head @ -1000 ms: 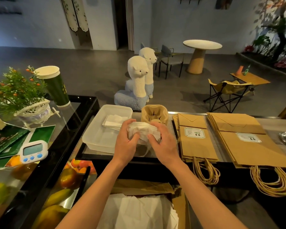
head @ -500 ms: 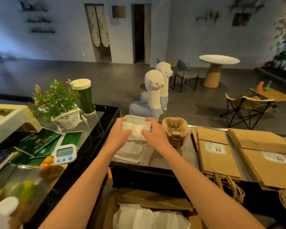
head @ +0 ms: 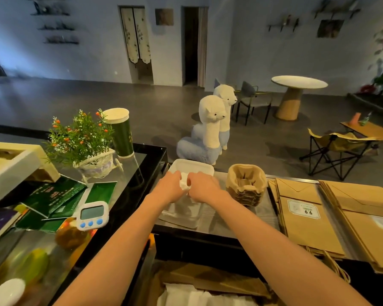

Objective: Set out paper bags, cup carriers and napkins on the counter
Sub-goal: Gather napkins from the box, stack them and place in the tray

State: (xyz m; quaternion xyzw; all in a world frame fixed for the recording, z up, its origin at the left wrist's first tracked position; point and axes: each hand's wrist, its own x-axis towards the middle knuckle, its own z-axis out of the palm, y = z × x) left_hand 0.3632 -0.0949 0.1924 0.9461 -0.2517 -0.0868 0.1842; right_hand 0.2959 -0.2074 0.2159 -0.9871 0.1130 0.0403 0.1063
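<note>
Pinching napkin wad (head: pixel 184 184) between left hand (head: pixel 171 187) and right hand (head: pixel 203 187), above white tray (head: pixel 192 167). Best lowered flat, squared inside tray; keep clear of cup carriers (head: pixel 246 183) just right of tray.

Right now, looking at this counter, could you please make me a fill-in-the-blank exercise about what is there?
1. The left hand and the right hand together hold white ____ over the white tray.
2. The stack of cup carriers stands just to the ____ of that tray.
3. The paper bags lie ____ on the counter.
4. The white timer has three ____ buttons.
Missing words: napkins, right, flat, blue.
</note>
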